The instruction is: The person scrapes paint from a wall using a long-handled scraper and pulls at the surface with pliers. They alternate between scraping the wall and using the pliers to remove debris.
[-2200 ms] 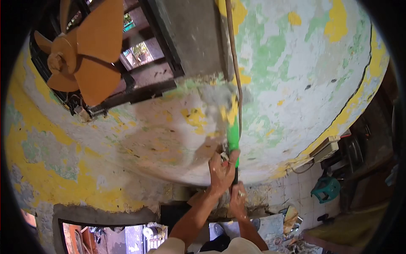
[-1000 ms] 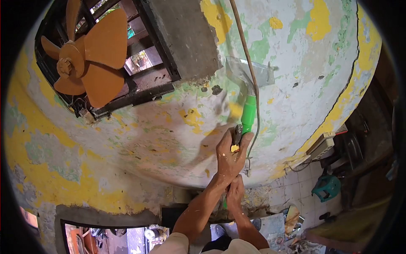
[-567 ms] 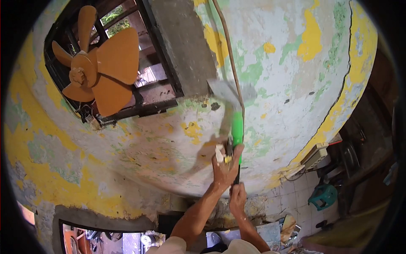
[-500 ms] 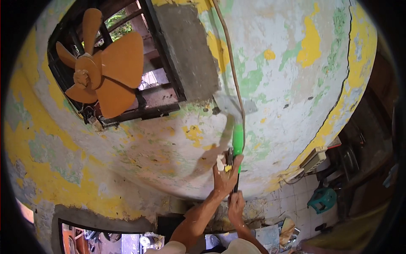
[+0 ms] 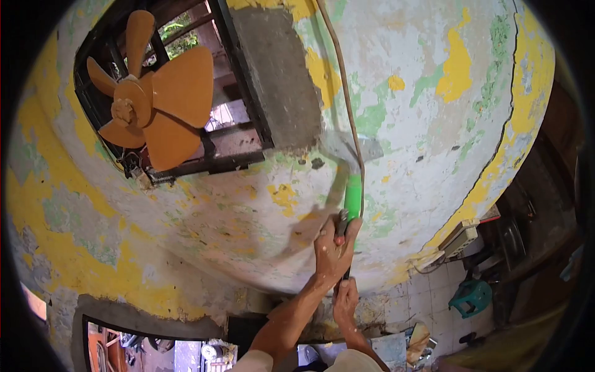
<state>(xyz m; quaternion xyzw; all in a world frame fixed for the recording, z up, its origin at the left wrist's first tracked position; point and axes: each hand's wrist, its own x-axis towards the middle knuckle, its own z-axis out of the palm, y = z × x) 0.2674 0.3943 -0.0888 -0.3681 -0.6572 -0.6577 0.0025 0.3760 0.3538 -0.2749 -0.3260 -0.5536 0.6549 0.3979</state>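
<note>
A scraper with a green handle (image 5: 352, 197) and a wide metal blade (image 5: 367, 149) lies up against the peeling wall, its blade beside a brown cable (image 5: 347, 99). My left hand (image 5: 334, 249) is wrapped round the lower part of the green handle, with a small dark tool (image 5: 341, 224) with a reddish end also between its fingers. Below it, my right hand (image 5: 345, 299) is closed round the dark lower end of the scraper's pole. The cable runs down the wall close to the green handle.
An orange fan (image 5: 133, 102) stands before a dark-framed window at the upper left. A grey plaster patch (image 5: 279, 80) borders the window. At the lower right are a teal plastic object (image 5: 472, 296) and a pale box (image 5: 460, 238). A crack runs down the right wall.
The scraper has shifted slightly up and right. My left hand has moved a little up; the white and yellow bits seen at its fingers before no longer show.
</note>
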